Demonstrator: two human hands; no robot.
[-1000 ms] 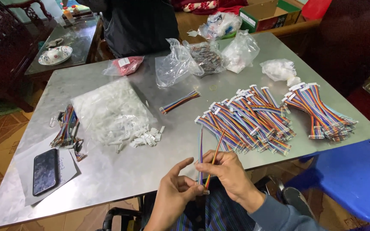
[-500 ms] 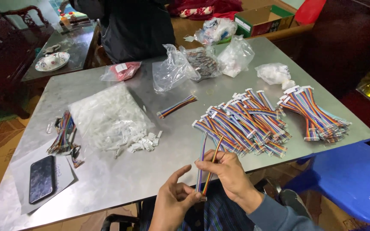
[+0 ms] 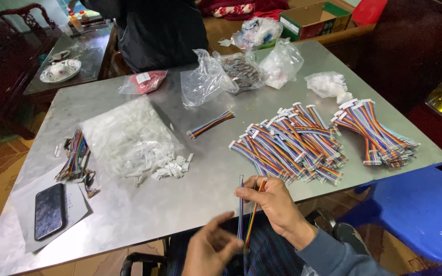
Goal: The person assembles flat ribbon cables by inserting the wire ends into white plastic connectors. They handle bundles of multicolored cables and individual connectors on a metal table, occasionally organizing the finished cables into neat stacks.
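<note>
— Since a second ago both hands have slid toward the near edge of the counter (image 3: 129, 204), and the view has tipped so the phone (image 3: 48, 210) sits nearer the bottom left corner. What does the right hand have?

— Right hand (image 3: 274, 207) is curled, its thumb and fingers pinched on the upper part of a thin strip of coloured wires (image 3: 254, 207). That strip hangs over the counter's near edge, running down between the two hands, with a blue strand (image 3: 241, 202) beside it.

— And the left hand?

— Left hand (image 3: 211, 250) is half closed, fingers bent toward the lower end of the strip. Motion blur hides the fingertips, so I cannot tell whether it truly grips the wires or only touches them.

— What lies close by?

— Just beyond the right hand, a big heap of rainbow ribbon cables (image 3: 290, 148) with white connectors. A second bundle (image 3: 374, 133) rests to its right, near the counter's edge. One loose ribbon cable (image 3: 211, 124) lies alone toward the middle.

— Further left?

— A clear bag of white plastic housings (image 3: 124, 138), some spilled out beside it. A small tangle of coloured wires (image 3: 75, 156) sits near the phone, which lies on a sheet of paper (image 3: 75, 214). Several crumpled clear bags (image 3: 241, 71) stand at the far side.
</note>
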